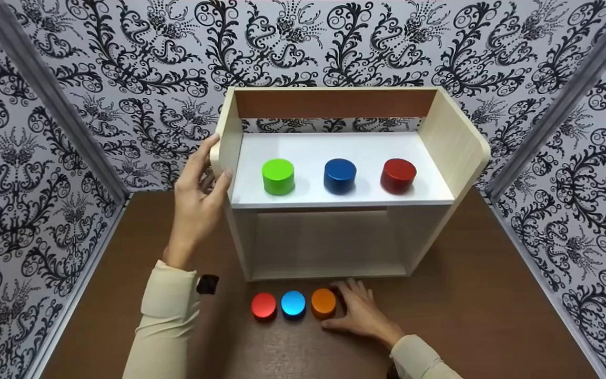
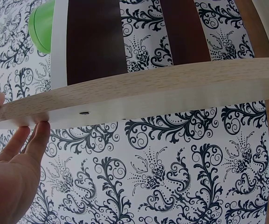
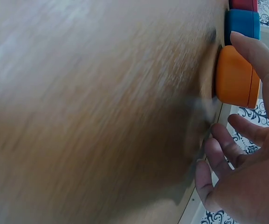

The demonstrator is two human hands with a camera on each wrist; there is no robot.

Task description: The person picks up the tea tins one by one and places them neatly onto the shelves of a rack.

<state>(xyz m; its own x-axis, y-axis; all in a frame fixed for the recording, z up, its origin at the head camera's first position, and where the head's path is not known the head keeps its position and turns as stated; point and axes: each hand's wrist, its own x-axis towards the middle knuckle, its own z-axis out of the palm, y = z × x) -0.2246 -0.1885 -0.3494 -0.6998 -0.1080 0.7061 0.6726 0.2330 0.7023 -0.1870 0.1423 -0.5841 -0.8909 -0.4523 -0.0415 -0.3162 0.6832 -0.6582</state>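
Orange squat cylinder [image 1: 324, 302], smooth-sided, stands beside the wide right grip [image 1: 358, 311]; the left grip [image 1: 195, 202] pinches the shelf [image 1: 313, 145].

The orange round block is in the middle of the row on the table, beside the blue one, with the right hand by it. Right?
Not quite: the head view shows the orange round block at the right end of the row on the table, not in the middle. It is beside the blue one, with the right hand by it.

Orange cylinder [image 1: 323, 301] – smooth, glossy; shelf unit [image 1: 453, 142] – wood-look, matt; tabletop [image 1: 492, 316] wood-look, faintly shiny; sleeves [image 1: 169, 300] soft cloth
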